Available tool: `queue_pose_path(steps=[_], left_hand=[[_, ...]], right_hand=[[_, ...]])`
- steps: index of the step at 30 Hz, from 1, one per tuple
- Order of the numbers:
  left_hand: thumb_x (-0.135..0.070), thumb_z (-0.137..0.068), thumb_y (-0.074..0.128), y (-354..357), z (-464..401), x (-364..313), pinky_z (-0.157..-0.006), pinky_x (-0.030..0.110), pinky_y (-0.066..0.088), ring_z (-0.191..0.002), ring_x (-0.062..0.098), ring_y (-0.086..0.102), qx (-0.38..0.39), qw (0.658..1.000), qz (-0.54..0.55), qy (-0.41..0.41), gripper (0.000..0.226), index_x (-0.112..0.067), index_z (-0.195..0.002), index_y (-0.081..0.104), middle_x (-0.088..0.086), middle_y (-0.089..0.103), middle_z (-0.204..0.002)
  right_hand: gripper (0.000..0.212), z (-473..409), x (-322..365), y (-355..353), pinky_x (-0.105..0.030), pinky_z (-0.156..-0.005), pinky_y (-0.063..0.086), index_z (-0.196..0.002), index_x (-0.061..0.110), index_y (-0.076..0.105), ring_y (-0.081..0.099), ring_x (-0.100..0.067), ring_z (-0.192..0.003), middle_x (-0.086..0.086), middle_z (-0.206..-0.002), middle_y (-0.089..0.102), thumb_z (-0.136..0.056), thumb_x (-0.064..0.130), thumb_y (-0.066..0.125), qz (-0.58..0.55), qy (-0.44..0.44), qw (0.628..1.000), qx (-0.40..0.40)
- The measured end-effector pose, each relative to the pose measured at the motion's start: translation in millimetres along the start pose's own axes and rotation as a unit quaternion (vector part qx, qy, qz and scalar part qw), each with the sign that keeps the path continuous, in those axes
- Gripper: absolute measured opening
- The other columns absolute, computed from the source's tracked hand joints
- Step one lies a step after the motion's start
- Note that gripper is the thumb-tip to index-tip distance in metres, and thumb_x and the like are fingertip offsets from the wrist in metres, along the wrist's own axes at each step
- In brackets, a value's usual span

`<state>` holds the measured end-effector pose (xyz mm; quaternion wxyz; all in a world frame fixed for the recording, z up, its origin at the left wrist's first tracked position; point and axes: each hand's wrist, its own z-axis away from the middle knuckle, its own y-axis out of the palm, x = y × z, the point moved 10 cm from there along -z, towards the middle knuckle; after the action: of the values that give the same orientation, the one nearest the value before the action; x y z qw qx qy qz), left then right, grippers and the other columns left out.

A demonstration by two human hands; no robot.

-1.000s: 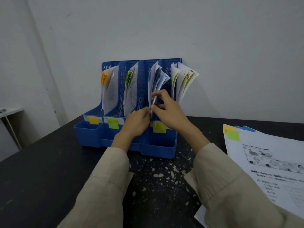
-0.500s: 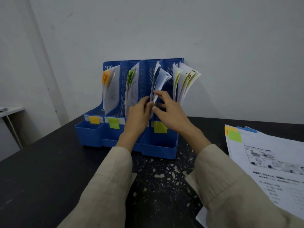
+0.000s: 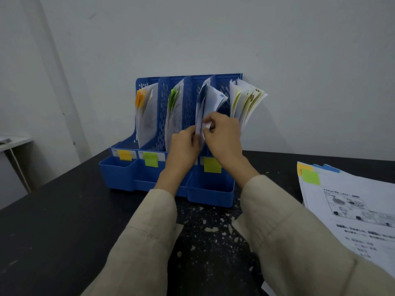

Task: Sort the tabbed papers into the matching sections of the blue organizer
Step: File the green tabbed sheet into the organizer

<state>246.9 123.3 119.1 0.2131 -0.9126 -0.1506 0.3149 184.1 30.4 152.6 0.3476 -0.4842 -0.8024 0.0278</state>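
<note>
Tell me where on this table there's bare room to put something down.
Bare tabletop lies left of the left sleeve, in front of the organizer. A narrower strip runs between the organizer and the paper stack. Crowded: between the sleeves, and at the third section, where the left hand and right hand grip the papers.

Both hands — left hand (image 3: 184,146), right hand (image 3: 222,135) — pinch blue-tabbed papers (image 3: 208,103).

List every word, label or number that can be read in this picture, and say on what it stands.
None can be read.
Printed lines on the top sheet of the paper stack: too blurred.
White label strips on the blue organizer front: too small.
Papers in the sections: only blurred marks.
</note>
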Motion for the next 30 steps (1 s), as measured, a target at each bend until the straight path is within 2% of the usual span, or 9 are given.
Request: queue_pose_path(steps=[3,9,15,19,22,24,26,28,30], left_hand=[[-0.005,-0.095,0.046,0,-1,2,-0.051,0.031,0.033,-0.054,0.018,0.045,0.015,1.000,0.026,-0.004,0.027,0.000,-0.069,0.053,0.017,0.055,-0.059],[0.000,-0.093,0.044,0,-2,0,-0.050,0.027,0.025,-0.048,0.004,0.035,0.032,0.999,0.029,0.008,0.029,-0.002,-0.065,0.051,-0.003,0.042,-0.051],[0.000,-0.093,0.042,6,3,-2,-0.051,0.028,0.029,-0.052,0.007,0.041,0.077,0.997,0.015,-0.003,0.023,-0.007,-0.072,0.049,0.005,0.050,-0.059],[-0.003,-0.093,0.041,10,6,-6,-0.047,0.015,0.031,-0.053,0.007,0.045,0.137,0.990,0.027,-0.019,0.021,-0.014,-0.091,0.059,0.002,0.055,-0.062],[-0.008,-0.090,0.049,4,5,-7,-0.058,0.019,0.038,-0.057,0.004,0.048,0.147,0.984,0.080,-0.052,0.021,-0.024,-0.081,0.060,-0.005,0.056,-0.062],[-0.016,-0.088,0.055,-4,4,-6,-0.063,0.028,0.042,-0.064,0.009,0.053,0.120,0.989,0.060,-0.067,0.010,-0.020,-0.086,0.064,-0.004,0.058,-0.068],[-0.032,-0.084,0.059,-25,2,-13,-0.066,0.030,0.048,-0.072,0.012,0.057,0.025,0.998,-0.017,-0.047,0.024,-0.017,-0.101,0.066,-0.007,0.059,-0.076],[-0.034,-0.078,0.054,-51,4,-35,-0.059,0.030,0.049,-0.066,0.014,0.056,-0.093,0.994,-0.059,0.016,0.025,-0.017,-0.094,0.063,-0.008,0.059,-0.074],[-0.024,-0.078,0.053,-56,7,-62,-0.053,0.031,0.046,-0.060,0.015,0.053,-0.130,0.987,-0.041,0.087,0.016,-0.013,-0.087,0.060,-0.004,0.058,-0.069]], right_hand=[[0.024,-6,11,0,-0.033,-0.056,0.043,-0.112,-0.004,0.053,0.051,-0.019,-0.064,-0.006,-0.067,0.052,-0.089,0.001,0.049,0.019,-0.012,1.000,-0.007],[0.036,-8,12,5,-0.025,-0.050,0.035,-0.118,-0.006,0.039,0.049,-0.020,-0.062,-0.008,-0.071,0.049,-0.083,-0.008,0.047,-0.001,-0.005,1.000,-0.018],[0.042,0,-8,6,-0.017,-0.050,0.041,-0.110,0.007,0.035,0.054,-0.012,-0.056,-0.006,-0.066,0.056,-0.079,-0.005,0.062,-0.067,0.034,0.997,-0.033],[0.069,6,-16,3,-0.015,-0.058,0.049,-0.135,0.009,0.024,0.061,-0.009,-0.061,-0.003,-0.068,0.064,-0.081,-0.002,0.065,-0.111,0.057,0.992,-0.023],[0.087,12,-13,10,-0.004,-0.061,0.046,-0.148,0.013,0.005,0.062,-0.004,-0.068,0.004,-0.079,0.065,-0.085,0.004,0.065,-0.119,0.062,0.990,0.031],[0.074,15,-10,9,-0.006,-0.064,0.047,-0.147,0.014,0.016,0.063,-0.007,-0.075,0.000,-0.087,0.067,-0.089,0.008,0.061,-0.105,0.055,0.991,0.067],[0.045,17,-5,-3,-0.013,-0.073,0.051,-0.134,0.012,0.042,0.061,-0.009,-0.086,-0.006,-0.101,0.067,-0.092,0.010,0.057,-0.066,0.035,0.993,0.093],[0.025,18,-2,-19,-0.026,-0.081,0.053,-0.117,0.008,0.057,0.062,-0.012,-0.091,-0.009,-0.105,0.066,-0.092,0.007,0.055,-0.052,0.023,0.993,0.104],[0.018,20,-4,-41,-0.029,-0.078,0.055,-0.107,0.008,0.063,0.066,-0.016,-0.085,-0.009,-0.097,0.068,-0.091,0.007,0.055,-0.038,0.024,0.993,0.105]])
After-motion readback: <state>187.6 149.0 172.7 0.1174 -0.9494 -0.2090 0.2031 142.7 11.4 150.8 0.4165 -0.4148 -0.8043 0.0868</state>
